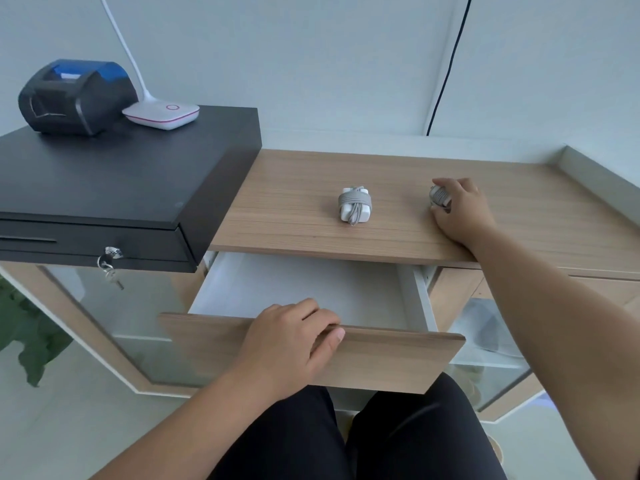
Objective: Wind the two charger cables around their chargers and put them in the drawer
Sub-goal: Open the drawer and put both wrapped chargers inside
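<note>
Chargers look light and rigid, best pinched across their wound sides; right hand (462,209) grasps one charger (439,196); left hand (291,341) grips the drawer front (398,358).

One white charger (354,205), grey cable wound around it, lies free on the counter (284,209). The second wound charger (439,196) sits to its right, partly hidden. The drawer (311,351) stands open, white inside.

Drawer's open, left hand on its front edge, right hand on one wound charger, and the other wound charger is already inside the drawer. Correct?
Not quite. The other wound charger is not in the drawer; the head view shows it lying on the wooden counter, left of the right hand. The rest holds: drawer open, left hand on its front edge, right hand on a wound charger.
</note>
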A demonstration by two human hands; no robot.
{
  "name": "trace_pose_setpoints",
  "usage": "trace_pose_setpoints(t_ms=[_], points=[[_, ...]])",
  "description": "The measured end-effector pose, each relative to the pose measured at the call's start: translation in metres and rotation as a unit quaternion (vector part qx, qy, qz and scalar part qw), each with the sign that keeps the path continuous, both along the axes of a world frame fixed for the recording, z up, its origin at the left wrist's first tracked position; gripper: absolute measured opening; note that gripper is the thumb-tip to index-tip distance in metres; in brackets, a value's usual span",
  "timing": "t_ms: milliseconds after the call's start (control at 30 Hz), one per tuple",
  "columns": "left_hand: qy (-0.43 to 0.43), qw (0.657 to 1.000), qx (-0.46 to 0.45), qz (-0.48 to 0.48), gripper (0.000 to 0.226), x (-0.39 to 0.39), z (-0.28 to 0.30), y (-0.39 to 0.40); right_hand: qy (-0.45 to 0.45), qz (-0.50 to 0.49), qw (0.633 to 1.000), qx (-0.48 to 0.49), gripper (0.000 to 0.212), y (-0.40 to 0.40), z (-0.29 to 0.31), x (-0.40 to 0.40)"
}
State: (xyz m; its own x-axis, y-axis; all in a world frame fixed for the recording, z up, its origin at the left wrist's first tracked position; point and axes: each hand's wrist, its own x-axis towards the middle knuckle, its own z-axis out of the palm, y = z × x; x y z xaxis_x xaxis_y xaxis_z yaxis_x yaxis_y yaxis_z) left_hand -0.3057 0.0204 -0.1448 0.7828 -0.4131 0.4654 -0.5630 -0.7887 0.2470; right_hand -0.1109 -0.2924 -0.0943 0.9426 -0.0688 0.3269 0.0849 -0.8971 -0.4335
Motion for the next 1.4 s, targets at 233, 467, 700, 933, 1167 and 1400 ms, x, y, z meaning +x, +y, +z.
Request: trace_pose_setpoints(t_ms=[233, 467, 700, 933, 1167, 1400], points=[[0.041, 0.997, -0.013, 0.058, 0.035, 0.016, 0.032, 0.009, -0.093, 0.064, 0.993, 0.038, 0.049, 0.017, 0.002, -0.019], [0.107, 0.990, -0.038, 0.085, 0.059, 0.135, 0.092, -0.007, -0.171, 0.131, 0.976, 0.036, 0.047, 0.046, 0.006, -0.036], [0.312, 0.949, -0.030, 0.037, 0.101, 0.193, 0.083, -0.048, -0.190, 0.145, 0.971, 0.011, 0.047, 0.051, -0.001, -0.054], [0.228, 0.968, -0.089, 0.052, 0.073, 0.192, 0.072, -0.062, -0.162, 0.143, 0.976, 0.027, 0.047, 0.049, -0.008, -0.066], [0.241, 0.964, -0.113, 0.021, 0.062, 0.139, 0.079, -0.039, -0.183, 0.169, 0.967, 0.055, 0.050, 0.056, -0.012, -0.085], [0.251, 0.962, -0.104, 0.031, 0.055, 0.075, 0.073, -0.003, -0.154, 0.215, 0.964, 0.021, 0.050, 0.059, -0.018, -0.109]])
